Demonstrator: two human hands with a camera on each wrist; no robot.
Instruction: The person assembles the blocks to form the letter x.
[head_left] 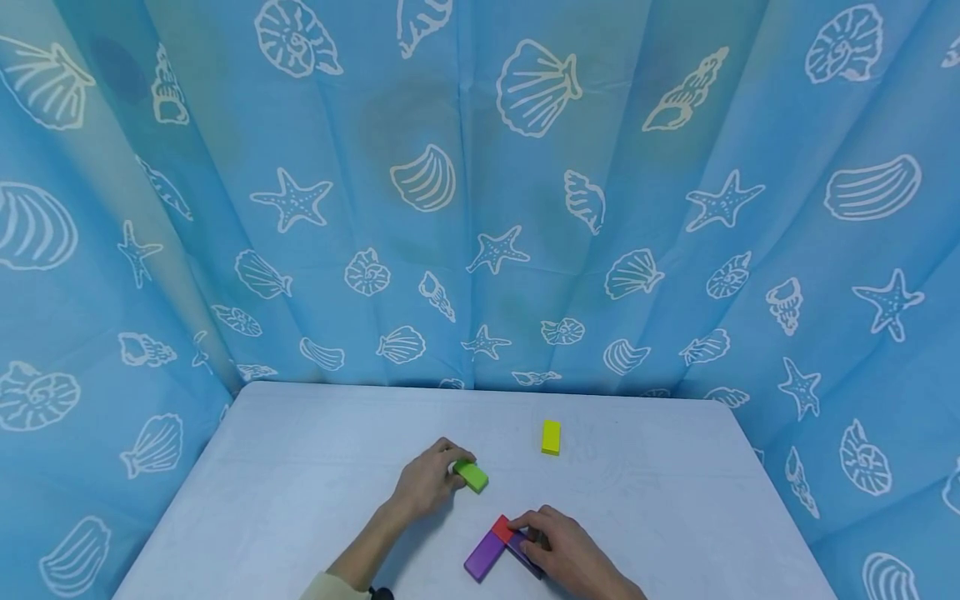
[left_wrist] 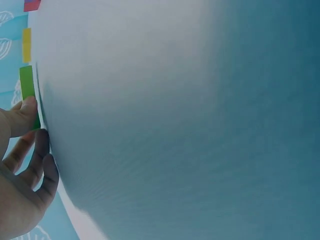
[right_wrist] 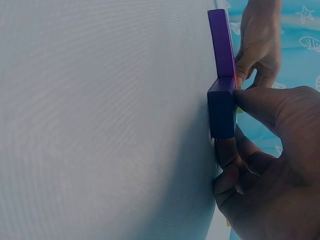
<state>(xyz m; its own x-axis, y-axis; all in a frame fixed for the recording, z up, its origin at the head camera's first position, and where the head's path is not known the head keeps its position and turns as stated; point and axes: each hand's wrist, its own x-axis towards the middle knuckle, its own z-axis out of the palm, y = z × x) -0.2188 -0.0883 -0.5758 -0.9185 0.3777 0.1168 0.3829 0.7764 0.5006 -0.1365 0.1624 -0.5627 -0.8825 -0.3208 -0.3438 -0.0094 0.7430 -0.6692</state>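
My left hand pinches a green block between thumb and fingers at its near-left end. In the left wrist view the thumb lies over the lower part of the green block. To the right, my right hand grips a dark purple block, with thumb and fingers on its sides. A red block sits at the far end of that block, a fingertip right at it. Joined there too is a lighter purple block, slanting the other way, so the group forms an upturned V.
A yellow block lies by itself toward the back of the white-covered table. A blue curtain with white shells and starfish hangs behind the table and along both sides.
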